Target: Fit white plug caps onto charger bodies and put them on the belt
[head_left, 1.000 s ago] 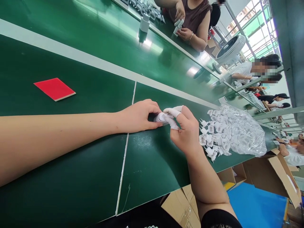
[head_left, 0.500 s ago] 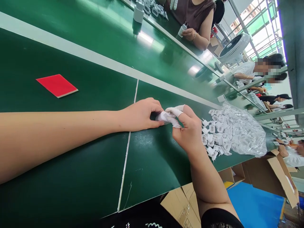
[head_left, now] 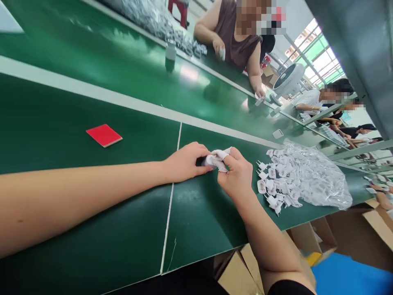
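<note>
Grip pinched: my left hand (head_left: pixel 183 164) and right hand (head_left: pixel 237 174) hold one white piece (head_left: pixel 209 161) over table (head_left: pixel 211 217), unreleased. White plug parts (head_left: pixel 281 180), its 3 o'clock, untouched. Finished count: can't tell.

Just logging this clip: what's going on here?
The left hand and right hand hold a small white piece between their fingertips, over the green table. White plug parts lie in a pile beside a clear bag, near the right hand. Across the way, another person handles something white.
</note>
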`<state>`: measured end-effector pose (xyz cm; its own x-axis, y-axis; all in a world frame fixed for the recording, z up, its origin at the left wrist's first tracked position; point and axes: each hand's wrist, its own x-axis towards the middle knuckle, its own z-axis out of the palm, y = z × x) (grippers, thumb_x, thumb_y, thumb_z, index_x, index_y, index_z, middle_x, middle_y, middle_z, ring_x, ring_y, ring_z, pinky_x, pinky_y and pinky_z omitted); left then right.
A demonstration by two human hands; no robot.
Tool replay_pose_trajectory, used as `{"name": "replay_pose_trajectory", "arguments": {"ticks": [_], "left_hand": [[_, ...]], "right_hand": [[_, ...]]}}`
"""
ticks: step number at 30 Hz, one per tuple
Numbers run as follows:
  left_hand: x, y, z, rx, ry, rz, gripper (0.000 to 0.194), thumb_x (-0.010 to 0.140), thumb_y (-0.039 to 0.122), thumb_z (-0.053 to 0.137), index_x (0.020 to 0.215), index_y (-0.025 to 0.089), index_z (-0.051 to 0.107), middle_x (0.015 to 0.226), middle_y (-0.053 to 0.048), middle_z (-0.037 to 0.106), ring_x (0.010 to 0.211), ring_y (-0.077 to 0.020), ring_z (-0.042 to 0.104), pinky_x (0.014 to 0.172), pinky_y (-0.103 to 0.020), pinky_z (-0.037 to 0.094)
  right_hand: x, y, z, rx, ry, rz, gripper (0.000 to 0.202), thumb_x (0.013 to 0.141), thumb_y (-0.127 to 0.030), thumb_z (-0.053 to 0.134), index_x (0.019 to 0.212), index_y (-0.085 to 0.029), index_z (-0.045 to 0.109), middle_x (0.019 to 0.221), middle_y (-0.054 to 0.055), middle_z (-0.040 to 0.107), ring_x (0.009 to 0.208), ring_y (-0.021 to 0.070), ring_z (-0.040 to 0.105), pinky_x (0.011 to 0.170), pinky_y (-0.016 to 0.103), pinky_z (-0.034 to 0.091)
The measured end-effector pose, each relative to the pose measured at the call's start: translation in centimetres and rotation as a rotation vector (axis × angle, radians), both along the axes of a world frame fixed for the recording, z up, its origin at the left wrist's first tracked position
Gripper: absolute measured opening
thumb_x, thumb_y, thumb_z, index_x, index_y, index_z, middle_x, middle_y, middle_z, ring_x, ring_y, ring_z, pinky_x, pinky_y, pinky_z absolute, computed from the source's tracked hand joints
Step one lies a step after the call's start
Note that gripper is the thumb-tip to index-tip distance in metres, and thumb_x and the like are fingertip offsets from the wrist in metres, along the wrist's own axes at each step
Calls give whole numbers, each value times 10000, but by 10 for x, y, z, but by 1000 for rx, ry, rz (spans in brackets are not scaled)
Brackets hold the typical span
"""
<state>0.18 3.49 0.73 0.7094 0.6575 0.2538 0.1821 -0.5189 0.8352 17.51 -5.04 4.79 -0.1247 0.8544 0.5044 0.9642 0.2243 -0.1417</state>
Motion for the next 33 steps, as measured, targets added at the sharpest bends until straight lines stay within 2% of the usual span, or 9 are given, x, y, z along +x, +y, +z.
{"name": "replay_pose_trajectory", "arguments": {"ticks": [5,9,15,19,24,27,29,31,33], "left_hand": [[4,0,3,-10,52,58,385,844,467,659,1142,233,726,1064,-39,729,988,-258,649,892,-365,522],[2,30,13,3,143,297,348,856,428,681,1144,237,721,1155,-14,732,1038,-241,671,938,-313,525],[-20,123,34,47,307,718,371,852,352,654,1174,168,661,1178,-132,708,1132,-370,635,990,-449,481],[-35,153,45,25,357,883,284,840,321,643,1071,156,628,1115,-158,692,1185,-439,600,1031,-543,427],[-39,150,52,-56,304,980,271,727,232,724,899,148,532,1078,-176,641,1242,-538,523,1041,-674,377],[-23,139,64,-26,166,1119,507,643,232,798,1043,124,506,1372,-273,471,1399,-624,257,1105,-761,232],[-2,121,81,44,28,1108,611,698,302,785,1192,128,471,1496,-262,350,1463,-569,158,1164,-726,182],[21,90,105,87,-119,955,530,816,392,682,1251,172,473,1442,-186,455,1443,-438,327,1170,-625,319],[35,46,131,47,-259,693,384,909,501,516,1162,213,541,1145,-101,639,1154,-303,621,1016,-495,533]], "right_hand": [[5,13,-16,-76,491,16,335,805,-188,622,1118,-251,721,929,13,681,763,140,664,661,238,509],[10,27,-30,-125,903,-1,586,842,-366,677,1407,-255,569,1191,75,691,906,180,698,673,269,545],[14,44,-48,-369,927,-3,438,882,-346,628,1290,-189,648,944,27,709,686,124,576,724,296,498],[14,49,-50,-458,919,-5,384,890,-281,634,1265,-200,657,983,16,722,719,123,586,753,291,482],[15,49,-43,-471,939,10,367,853,-185,672,1219,-213,692,902,-7,719,724,124,597,744,273,471],[15,50,-43,-475,961,5,384,835,-160,689,1214,-219,700,866,-13,711,714,127,597,727,272,459],[15,51,-44,-470,976,1,385,836,-161,693,1216,-220,701,880,-9,716,720,129,598,729,275,457],[15,52,-47,-461,986,1,383,836,-159,693,1214,-218,702,909,-1,726,725,130,598,730,275,456],[15,52,-49,-449,985,9,387,832,-152,693,1213,-215,702,911,0,729,725,128,598,732,271,458]]}}
